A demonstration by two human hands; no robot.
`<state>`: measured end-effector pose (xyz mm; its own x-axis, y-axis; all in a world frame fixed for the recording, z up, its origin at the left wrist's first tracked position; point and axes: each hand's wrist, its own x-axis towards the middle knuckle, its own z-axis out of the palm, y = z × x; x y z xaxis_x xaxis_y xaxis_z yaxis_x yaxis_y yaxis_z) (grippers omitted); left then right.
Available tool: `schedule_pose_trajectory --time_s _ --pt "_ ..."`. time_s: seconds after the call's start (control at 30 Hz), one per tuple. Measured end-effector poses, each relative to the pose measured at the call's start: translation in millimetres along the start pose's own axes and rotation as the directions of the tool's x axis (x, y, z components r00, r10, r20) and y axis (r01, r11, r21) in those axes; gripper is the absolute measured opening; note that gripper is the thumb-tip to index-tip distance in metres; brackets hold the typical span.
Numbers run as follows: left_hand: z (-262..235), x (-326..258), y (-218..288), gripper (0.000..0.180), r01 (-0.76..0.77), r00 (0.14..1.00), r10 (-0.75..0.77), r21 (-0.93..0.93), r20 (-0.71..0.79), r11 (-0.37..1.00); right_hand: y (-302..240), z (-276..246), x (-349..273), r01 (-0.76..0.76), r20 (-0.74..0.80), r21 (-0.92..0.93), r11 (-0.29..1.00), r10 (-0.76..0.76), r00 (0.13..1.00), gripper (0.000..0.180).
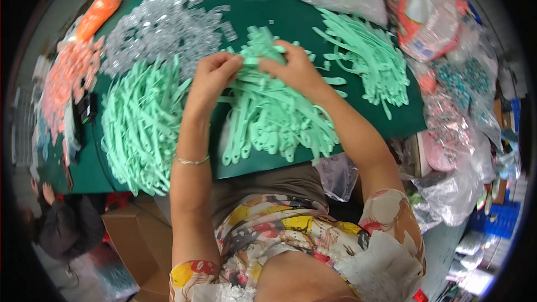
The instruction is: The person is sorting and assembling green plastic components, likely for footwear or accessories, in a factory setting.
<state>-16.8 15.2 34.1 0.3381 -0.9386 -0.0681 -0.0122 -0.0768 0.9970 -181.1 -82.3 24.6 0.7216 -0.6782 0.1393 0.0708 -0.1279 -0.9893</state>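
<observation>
Mint-green straps (254,50) pinched by left hand (211,75) and right hand (296,70) at 12 o'clock (piles (140,123) at 9 and 2 o'clock suggest work midway).

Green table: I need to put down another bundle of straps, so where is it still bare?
Bare green table shows behind the hands, between the clear plastic pieces and the far right mint strap pile. A thin strip runs along the near edge. The left half is crowded.

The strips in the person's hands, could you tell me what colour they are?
Mint green strips, seen in the head view.
</observation>
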Motion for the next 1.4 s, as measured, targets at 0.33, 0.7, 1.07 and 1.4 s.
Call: schedule_pose_trajectory --time_s 0.33,0.7,1.07,1.4 --pt "-26.5 16.0 -22.0 0.016 -0.142 0.870 0.439 0.739 -0.224 0.658 -9.9 -5.0 -2.9 -0.149 -0.084 0.089 0.985 0.157 0.984 0.025" --pt "-21.0 17.2 -30.1 0.021 -0.067 0.839 0.525 0.929 -0.146 0.365 -7.8 -2.9 -1.1 -0.065 -0.047 0.064 0.996 0.068 0.997 0.026" --pt "-29.9 15.1 -32.5 0.016 -0.125 0.909 0.405 0.866 -0.096 0.485 -3.5 -5.3 0.3 -0.071 -0.005 0.050 0.996 0.071 0.997 0.017" --pt "-32.4 7.2 -19.2 0.017 -0.027 0.946 0.309 0.921 -0.103 0.389 -5.2 -2.4 -1.0 -0.059 -0.027 0.075 0.995 0.061 0.998 0.016"
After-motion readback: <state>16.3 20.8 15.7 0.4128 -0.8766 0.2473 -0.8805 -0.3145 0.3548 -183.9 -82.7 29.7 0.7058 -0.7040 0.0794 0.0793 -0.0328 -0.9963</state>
